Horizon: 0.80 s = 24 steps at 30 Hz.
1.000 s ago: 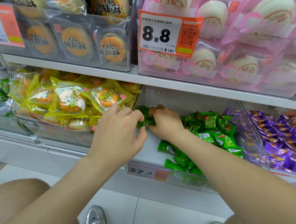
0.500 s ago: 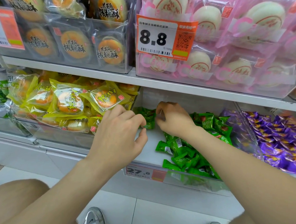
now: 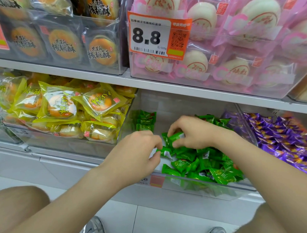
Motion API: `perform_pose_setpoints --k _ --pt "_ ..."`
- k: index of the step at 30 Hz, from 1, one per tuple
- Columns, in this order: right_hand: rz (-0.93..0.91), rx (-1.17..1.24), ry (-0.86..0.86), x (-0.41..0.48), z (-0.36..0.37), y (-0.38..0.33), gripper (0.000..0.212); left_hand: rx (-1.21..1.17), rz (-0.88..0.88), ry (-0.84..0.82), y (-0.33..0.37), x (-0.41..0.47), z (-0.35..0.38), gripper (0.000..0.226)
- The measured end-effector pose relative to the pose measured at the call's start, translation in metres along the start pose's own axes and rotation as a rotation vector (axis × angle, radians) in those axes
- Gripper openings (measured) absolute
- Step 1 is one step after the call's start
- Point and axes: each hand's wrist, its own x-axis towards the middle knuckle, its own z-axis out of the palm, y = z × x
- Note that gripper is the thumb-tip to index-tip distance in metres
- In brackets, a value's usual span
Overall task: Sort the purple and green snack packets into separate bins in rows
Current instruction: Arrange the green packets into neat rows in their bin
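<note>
A clear bin (image 3: 200, 189) on the lower shelf holds a loose heap of green snack packets (image 3: 203, 165) toward its right and front. A short upright row of green packets (image 3: 146, 121) stands at the bin's back left corner. My left hand (image 3: 138, 151) pinches one green packet (image 3: 165, 151) by its end. My right hand (image 3: 193, 132) grips another green packet (image 3: 174, 137) just above the heap. The bin to the right is filled with purple snack packets (image 3: 280, 139).
Yellow-wrapped pastries (image 3: 62, 109) fill the bin to the left. The upper shelf (image 3: 95, 78) carries dark-labelled cakes and pink-wrapped buns behind an 8.8 price tag (image 3: 157, 36). My knees and shoes are over white floor tiles (image 3: 149, 221) below.
Both hands have come away from the row at the bin's back left corner, forward and right to the loose heap. Each now holds a green packet from there.
</note>
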Motion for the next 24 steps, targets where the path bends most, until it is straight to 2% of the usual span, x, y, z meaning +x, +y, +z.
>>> perform_pose_setpoints --k 2,5,8,11,13,15,18,19,21,24 --pt "0.077 0.271 0.115 -0.009 -0.008 0.002 0.023 -0.086 -0.064 0.045 0.003 0.008 0.006 0.027" --pt "0.246 0.952 0.252 -0.027 -0.011 -0.006 0.025 -0.192 -0.05 0.12 0.009 0.017 0.007 0.042" --pt "0.337 1.298 0.212 -0.036 -0.01 -0.024 0.024 -0.155 0.028 0.191 0.014 0.02 0.001 0.031" --pt "0.295 1.302 0.159 -0.044 -0.014 -0.034 0.023 -0.094 0.04 0.277 0.012 0.018 -0.003 0.016" --pt "0.134 1.077 0.202 -0.049 -0.016 -0.034 0.026 -0.091 0.014 0.311 0.008 0.017 -0.007 0.013" --pt "-0.081 0.802 0.264 -0.053 -0.018 -0.037 0.019 -0.105 -0.021 0.314 0.005 0.015 -0.012 0.013" --pt "-0.213 0.536 0.299 -0.048 -0.016 -0.04 0.019 -0.142 -0.081 0.319 0.002 0.008 -0.018 0.011" --pt "-0.22 0.538 0.288 -0.045 -0.016 -0.041 0.02 -0.146 -0.097 0.324 0.002 0.005 -0.019 0.011" --pt "-0.223 0.689 0.241 -0.042 -0.019 -0.045 0.022 -0.148 -0.107 0.347 0.001 0.0 -0.025 0.01" --pt "-0.215 0.888 0.139 -0.034 -0.02 -0.042 0.023 -0.03 -0.101 0.414 -0.004 -0.005 -0.038 0.013"
